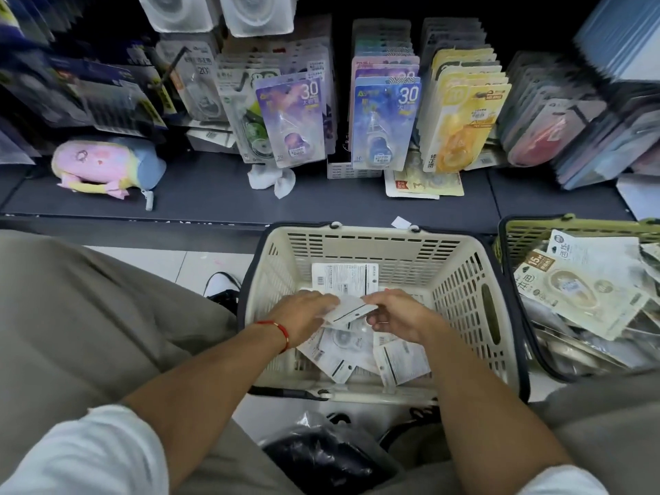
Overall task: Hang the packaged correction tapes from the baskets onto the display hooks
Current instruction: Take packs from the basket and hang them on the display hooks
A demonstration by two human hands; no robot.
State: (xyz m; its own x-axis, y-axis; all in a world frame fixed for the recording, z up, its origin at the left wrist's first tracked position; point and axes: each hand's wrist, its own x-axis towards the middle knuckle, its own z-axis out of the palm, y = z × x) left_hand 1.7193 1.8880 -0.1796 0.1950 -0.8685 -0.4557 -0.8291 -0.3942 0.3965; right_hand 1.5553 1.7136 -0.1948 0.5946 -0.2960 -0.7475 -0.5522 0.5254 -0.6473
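We are reaching both hands down into the cream basket (457, 276) that is sitting on the floor in front of the dark shelf (214, 194). Our left hand (303, 316), with a red string bracelet (282, 330) at the wrist, is lying over the near end of a white packaged correction tape (351, 309); its fingers are curling over the pack's left edge, though we cannot tell how firm that grip is. Our right hand (396, 316) is pinching the same pack at its right edge, fingers bent around it. The pack is being held just above the loose packs (360, 348) lying at the bottom of the basket, printed backs up, with one more pack (344, 278) lying flat nearer the far wall.

Just to the right, touching the cream basket, a green basket (528, 234) is holding a heap of beige packs (578, 291).

On the display above the shelf, rows of packaged tapes are hanging: a purple row (293, 119), a blue row (387, 119) and a yellow row (464, 126), with darker packs on either side. A pink plush toy (103, 166) and a crumpled white tissue (273, 180) are lying on the shelf, and a few packs (421, 184) are lying flat beneath the yellow row. A black bag in clear plastic (321, 455) is sitting between our knees.
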